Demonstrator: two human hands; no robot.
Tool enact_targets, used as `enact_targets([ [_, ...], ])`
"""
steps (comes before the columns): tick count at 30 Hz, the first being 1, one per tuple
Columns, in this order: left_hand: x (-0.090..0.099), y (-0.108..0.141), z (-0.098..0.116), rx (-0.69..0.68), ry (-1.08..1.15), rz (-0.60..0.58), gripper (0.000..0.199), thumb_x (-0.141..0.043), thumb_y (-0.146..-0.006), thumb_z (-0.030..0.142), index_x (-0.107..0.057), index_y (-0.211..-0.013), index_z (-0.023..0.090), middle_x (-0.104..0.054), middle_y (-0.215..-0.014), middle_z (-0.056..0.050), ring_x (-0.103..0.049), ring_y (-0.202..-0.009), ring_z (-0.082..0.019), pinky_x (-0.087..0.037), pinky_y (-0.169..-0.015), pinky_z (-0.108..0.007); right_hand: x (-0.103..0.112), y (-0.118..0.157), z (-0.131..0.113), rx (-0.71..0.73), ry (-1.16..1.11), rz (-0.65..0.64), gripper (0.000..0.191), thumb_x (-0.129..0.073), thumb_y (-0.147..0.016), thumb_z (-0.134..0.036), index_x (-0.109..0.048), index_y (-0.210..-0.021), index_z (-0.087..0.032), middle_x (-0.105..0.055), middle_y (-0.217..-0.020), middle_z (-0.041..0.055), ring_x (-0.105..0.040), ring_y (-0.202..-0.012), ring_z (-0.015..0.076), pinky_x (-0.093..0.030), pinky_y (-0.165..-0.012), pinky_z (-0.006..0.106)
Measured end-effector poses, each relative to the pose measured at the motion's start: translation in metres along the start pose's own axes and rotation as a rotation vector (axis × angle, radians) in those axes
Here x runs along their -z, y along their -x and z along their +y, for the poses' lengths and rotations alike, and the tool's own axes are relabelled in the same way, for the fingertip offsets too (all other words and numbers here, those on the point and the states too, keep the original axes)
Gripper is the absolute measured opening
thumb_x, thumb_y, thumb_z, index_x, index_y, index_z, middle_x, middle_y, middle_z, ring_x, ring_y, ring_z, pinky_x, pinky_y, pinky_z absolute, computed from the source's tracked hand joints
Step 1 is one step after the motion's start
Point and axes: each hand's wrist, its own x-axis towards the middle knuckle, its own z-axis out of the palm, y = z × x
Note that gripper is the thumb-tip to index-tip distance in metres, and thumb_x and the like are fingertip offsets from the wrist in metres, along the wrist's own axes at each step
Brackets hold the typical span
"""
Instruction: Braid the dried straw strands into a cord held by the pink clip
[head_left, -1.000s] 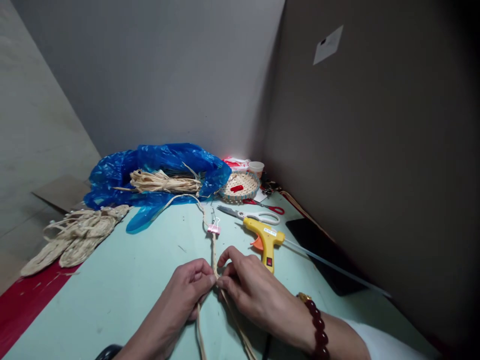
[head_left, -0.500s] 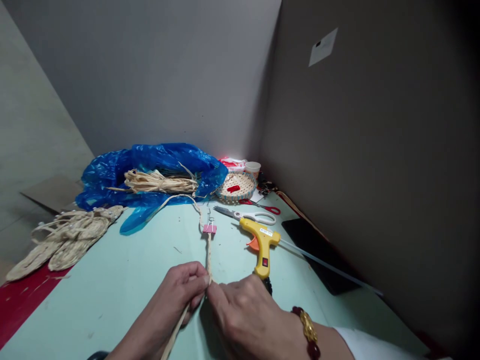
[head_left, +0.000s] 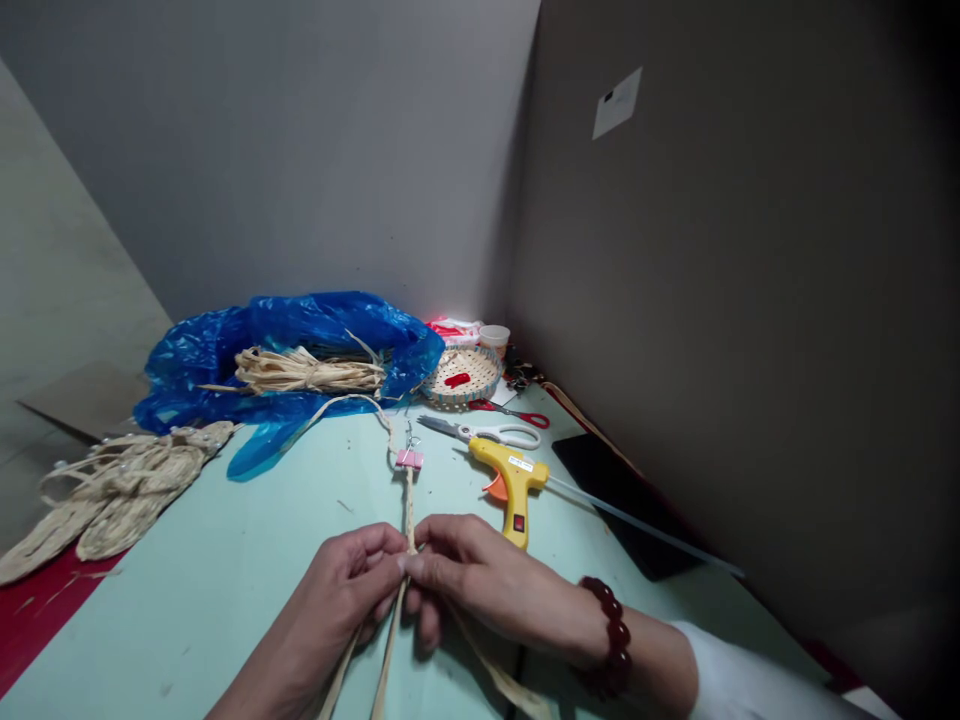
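Observation:
A thin raffia braid [head_left: 409,498] runs toward me from a pink binder clip [head_left: 409,459] on the table. At the braid's near end, my left hand [head_left: 356,580] pinches it between thumb and fingers. My right hand [head_left: 480,580] meets it there, thumb and forefinger pressed on the same spot, its other fingers curled below. Loose raffia strands [head_left: 390,650] hang from the pinch toward me, with another strand [head_left: 499,678] trailing under my right hand. The exact crossing of the strands is hidden by my fingertips.
A yellow glue gun [head_left: 514,480] with a long glue stick lies right of the braid, near white-handled scissors [head_left: 506,436]. Behind are a blue plastic bag [head_left: 300,310] with a raffia bundle [head_left: 307,371] and a woven basket [head_left: 480,375]. Woven sandals [head_left: 142,490] lie left; a black tablet-like slab [head_left: 630,520] right.
My right hand has rolled from back-up to thumb-up, and a strand now shows beneath it. Both hands stay at the braid's end. The whole view has shifted slightly.

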Motion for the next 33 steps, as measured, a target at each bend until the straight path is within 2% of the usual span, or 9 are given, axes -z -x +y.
enact_targets([
  [4,0.000,0.001,0.001,-0.098,-0.218,0.062,0.028,-0.058,-0.079,0.043,-0.055,-0.070,0.016,-0.037,-0.053,0.008,-0.031,-0.051,-0.009,-0.023,-0.048,-0.020,-0.002,-0.006,0.010,-0.024,-0.130,0.076,0.019,-0.053,-0.083,-0.031,-0.056,-0.073,-0.014,-0.044,-0.061,-0.0040,-0.034,-0.050,0.0064,-0.025,-0.044,0.018],
  [9,0.003,0.007,0.001,-0.134,-0.601,0.161,0.031,-0.046,-0.085,0.041,-0.054,-0.065,0.018,-0.044,-0.059,0.003,-0.041,-0.059,-0.014,-0.029,-0.054,-0.024,-0.004,-0.009,0.017,0.043,0.044,0.205,0.023,-0.056,-0.080,-0.027,-0.063,-0.066,-0.011,-0.051,-0.058,-0.0017,-0.040,-0.055,0.0079,-0.028,-0.050,0.019],
  [13,0.004,0.012,0.005,-0.145,-0.573,0.115,0.033,-0.045,-0.086,0.044,-0.053,-0.065,0.020,-0.045,-0.062,0.003,-0.042,-0.061,-0.016,-0.031,-0.055,-0.024,-0.008,-0.008,0.018,0.093,0.124,0.282,0.020,-0.054,-0.079,-0.023,-0.066,-0.068,-0.012,-0.052,-0.059,-0.0014,-0.041,-0.057,0.0095,-0.029,-0.051,0.021],
  [21,-0.016,0.017,-0.004,-0.378,-0.666,0.165,0.022,-0.055,-0.081,0.024,-0.056,-0.059,0.022,-0.059,-0.056,-0.002,-0.052,-0.052,-0.018,-0.031,-0.056,-0.028,-0.005,-0.003,0.008,0.117,-0.062,0.142,0.030,-0.051,-0.076,-0.020,-0.036,-0.050,-0.016,-0.027,-0.053,-0.0050,-0.024,-0.055,0.0084,-0.018,-0.049,0.023],
  [25,-0.014,0.018,-0.003,-0.363,-0.756,0.036,0.022,-0.057,-0.081,0.026,-0.063,-0.060,0.022,-0.065,-0.059,-0.005,-0.058,-0.055,-0.020,-0.032,-0.056,-0.029,-0.007,-0.004,0.005,0.092,-0.129,0.166,0.024,-0.055,-0.073,-0.019,-0.044,-0.051,-0.015,-0.032,-0.052,-0.0055,-0.027,-0.054,0.0082,-0.021,-0.049,0.022],
  [27,-0.009,0.018,0.002,-0.366,-0.739,0.115,0.033,-0.055,-0.082,0.031,-0.058,-0.051,0.021,-0.060,-0.052,-0.003,-0.054,-0.052,-0.018,-0.032,-0.054,-0.028,-0.008,-0.005,0.006,0.083,-0.119,0.194,0.018,-0.055,-0.073,-0.017,-0.054,-0.055,-0.013,-0.041,-0.053,-0.0045,-0.033,-0.055,0.0084,-0.024,-0.050,0.021],
  [30,0.000,0.014,0.006,-0.313,-0.558,0.395,0.032,-0.053,-0.083,0.036,-0.058,-0.055,0.020,-0.055,-0.050,0.000,-0.050,-0.050,-0.015,-0.033,-0.052,-0.025,-0.009,-0.004,0.009,0.088,-0.074,0.215,0.019,-0.053,-0.077,-0.017,-0.067,-0.065,-0.011,-0.056,-0.060,-0.0010,-0.040,-0.058,0.0093,-0.029,-0.054,0.021],
  [31,0.003,0.011,0.005,-0.260,-0.456,0.414,0.026,-0.055,-0.082,0.037,-0.061,-0.064,0.020,-0.055,-0.051,0.001,-0.049,-0.049,-0.014,-0.033,-0.050,-0.023,-0.009,-0.003,0.009,0.087,-0.065,0.212,0.021,-0.053,-0.078,-0.018,-0.070,-0.068,-0.010,-0.059,-0.062,0.0003,-0.042,-0.059,0.0095,-0.030,-0.055,0.021],
  [33,0.006,0.005,0.002,-0.106,-0.206,0.196,0.026,-0.055,-0.081,0.044,-0.062,-0.084,0.019,-0.052,-0.047,0.005,-0.040,-0.038,-0.010,-0.028,-0.040,-0.021,-0.010,-0.002,0.011,0.100,-0.056,0.191,0.024,-0.051,-0.080,-0.019,-0.072,-0.072,-0.010,-0.063,-0.066,0.0020,-0.045,-0.059,0.0098,-0.032,-0.056,0.021],
])
